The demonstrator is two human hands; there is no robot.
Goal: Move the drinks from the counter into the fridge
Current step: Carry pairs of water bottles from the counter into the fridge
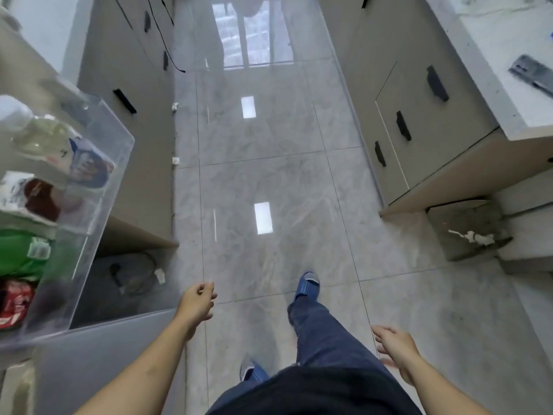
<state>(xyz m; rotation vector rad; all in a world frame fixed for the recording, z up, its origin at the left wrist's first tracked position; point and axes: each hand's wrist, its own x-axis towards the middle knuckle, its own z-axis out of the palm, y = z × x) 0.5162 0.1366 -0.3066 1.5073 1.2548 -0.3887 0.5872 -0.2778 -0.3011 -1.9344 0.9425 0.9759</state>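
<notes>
At the left edge a clear fridge door shelf holds several drinks: a pale bottle with a white cap, a blue-labelled one, a brown-topped one, a green one and a red one. My left hand hangs over the floor just right of the shelf, fingers loosely curled, holding nothing. My right hand is lower right, fingers spread, empty. No counter drinks are visible.
A glossy grey tiled floor runs ahead between beige cabinets on the left and cabinets under a white counter on the right. A metal rail lies on that counter. My legs and blue slippers are below.
</notes>
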